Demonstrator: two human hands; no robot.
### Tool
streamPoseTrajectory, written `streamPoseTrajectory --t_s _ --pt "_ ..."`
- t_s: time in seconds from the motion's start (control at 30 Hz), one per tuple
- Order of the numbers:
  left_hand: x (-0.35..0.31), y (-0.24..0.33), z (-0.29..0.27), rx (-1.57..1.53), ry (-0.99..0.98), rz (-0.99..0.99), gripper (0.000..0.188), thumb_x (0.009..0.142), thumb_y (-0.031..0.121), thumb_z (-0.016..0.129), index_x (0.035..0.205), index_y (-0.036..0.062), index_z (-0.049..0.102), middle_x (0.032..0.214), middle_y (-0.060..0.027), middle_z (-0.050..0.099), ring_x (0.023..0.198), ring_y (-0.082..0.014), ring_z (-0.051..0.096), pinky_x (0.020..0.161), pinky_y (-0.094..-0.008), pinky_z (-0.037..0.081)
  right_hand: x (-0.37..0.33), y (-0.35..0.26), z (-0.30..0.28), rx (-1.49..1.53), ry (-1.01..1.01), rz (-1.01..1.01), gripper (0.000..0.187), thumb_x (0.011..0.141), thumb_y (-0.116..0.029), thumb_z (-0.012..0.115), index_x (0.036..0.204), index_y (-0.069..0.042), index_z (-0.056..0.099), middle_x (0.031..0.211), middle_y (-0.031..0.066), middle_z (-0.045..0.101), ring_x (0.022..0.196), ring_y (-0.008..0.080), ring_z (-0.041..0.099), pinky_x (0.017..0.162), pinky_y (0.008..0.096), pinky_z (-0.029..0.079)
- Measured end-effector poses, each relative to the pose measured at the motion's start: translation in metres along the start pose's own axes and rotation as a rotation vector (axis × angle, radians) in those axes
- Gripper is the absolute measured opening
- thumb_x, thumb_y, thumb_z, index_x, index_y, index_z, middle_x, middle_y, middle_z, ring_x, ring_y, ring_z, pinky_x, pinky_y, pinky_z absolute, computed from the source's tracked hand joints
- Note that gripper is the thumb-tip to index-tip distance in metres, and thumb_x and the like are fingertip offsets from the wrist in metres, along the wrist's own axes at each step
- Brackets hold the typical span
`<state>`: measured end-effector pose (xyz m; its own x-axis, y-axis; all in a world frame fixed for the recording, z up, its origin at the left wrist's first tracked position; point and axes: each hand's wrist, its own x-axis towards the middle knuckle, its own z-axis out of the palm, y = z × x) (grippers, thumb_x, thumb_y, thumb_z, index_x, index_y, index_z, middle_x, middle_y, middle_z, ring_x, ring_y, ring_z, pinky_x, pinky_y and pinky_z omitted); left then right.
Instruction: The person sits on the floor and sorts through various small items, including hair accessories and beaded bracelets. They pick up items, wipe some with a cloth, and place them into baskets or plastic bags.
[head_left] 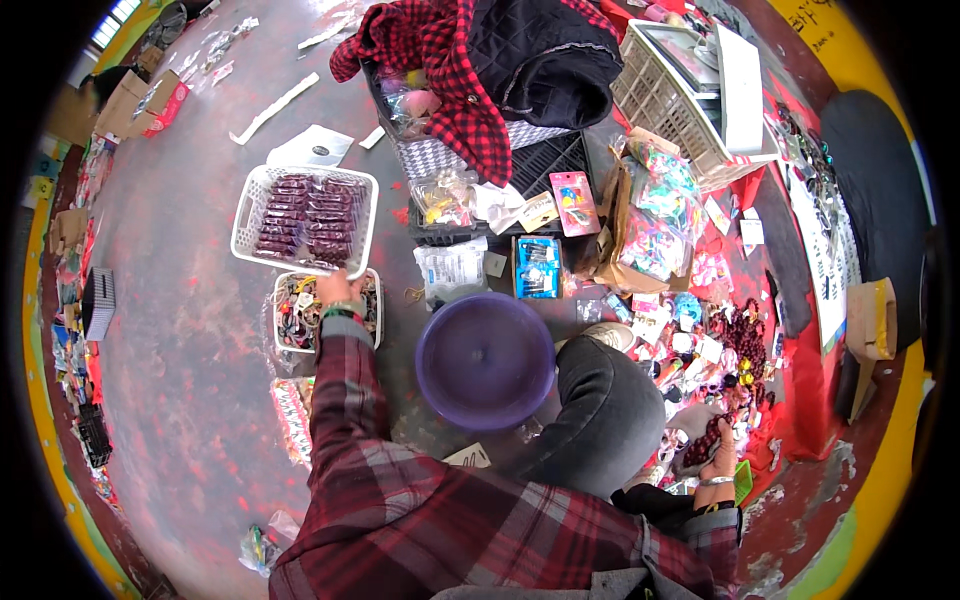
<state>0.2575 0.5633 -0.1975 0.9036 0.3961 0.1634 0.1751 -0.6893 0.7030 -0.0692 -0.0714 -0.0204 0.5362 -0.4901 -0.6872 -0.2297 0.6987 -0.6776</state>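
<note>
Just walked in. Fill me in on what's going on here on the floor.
A person in a plaid shirt sits on the floor among heaps of small trinkets. Their left hand reaches into a small white basket of mixed small items, just below a larger white basket filled with dark red pieces. Their right hand rests on a pile of dark red beads at their right side. An empty purple bowl sits in front of them, by their knee.

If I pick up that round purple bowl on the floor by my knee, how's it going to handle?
The purple bowl looks like thin plastic and appears empty, so it is probably light and fairly stiff. Its smooth, glossy surface may be a little slippery. It sits wide and low on the floor, so a push would more likely slide it than tip it.
</note>
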Motion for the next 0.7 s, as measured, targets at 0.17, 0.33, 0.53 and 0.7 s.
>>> streamPoseTrajectory --t_s 0.17,0.33,0.53,0.7 --pt "-0.079 0.124 -0.079 -1.049 -0.149 -0.6 0.04 0.074 -0.008 0.036 0.114 -0.0007 0.04 0.101 -0.0138 0.052 0.09 -0.0281 0.057 0.072 -0.0448 0.053 0.002 -0.002 -0.036 0.026 -0.019 -0.092 0.029 0.082 -0.02 0.057 0.105 -0.003 0.056 0.102 0.0079 0.061 0.092 0.022 0.058 0.083 0.0354 0.046" --pt "-0.151 0.211 -0.136 -1.149 -0.536 -0.525 0.038 0.079 -0.004 0.04 0.116 0.0008 0.044 0.109 -0.0123 0.053 0.098 -0.0273 0.054 0.08 -0.0458 0.048 -0.013 -0.017 -0.051 0.018 0.002 -0.096 0.025 0.084 -0.022 0.055 0.102 -0.005 0.058 0.096 0.0068 0.063 0.086 0.0203 0.06 0.075 0.0324 0.049" --pt "-0.203 0.318 -0.189 -0.939 -0.821 -0.362 0.041 0.082 -0.003 0.04 0.123 -0.0004 0.038 0.117 -0.0145 0.049 0.102 -0.0264 0.053 0.08 -0.0416 0.048 -0.035 -0.057 -0.08 0.008 -0.077 -0.195 0.018 0.081 -0.017 0.055 0.095 -0.006 0.058 0.082 0.0038 0.062 0.071 0.0163 0.059 0.065 0.029 0.048" --pt "-0.234 0.424 -0.197 -0.859 -1.081 -0.13 0.042 0.083 0.001 0.041 0.124 -0.0009 0.034 0.117 -0.0145 0.049 0.1 -0.0239 0.054 0.075 -0.0339 0.051 -0.078 -0.107 -0.093 0.13 -0.054 -0.238 0.019 0.082 -0.019 0.054 0.092 -0.003 0.059 0.079 0.0076 0.063 0.067 0.0188 0.062 0.061 0.0316 0.052"
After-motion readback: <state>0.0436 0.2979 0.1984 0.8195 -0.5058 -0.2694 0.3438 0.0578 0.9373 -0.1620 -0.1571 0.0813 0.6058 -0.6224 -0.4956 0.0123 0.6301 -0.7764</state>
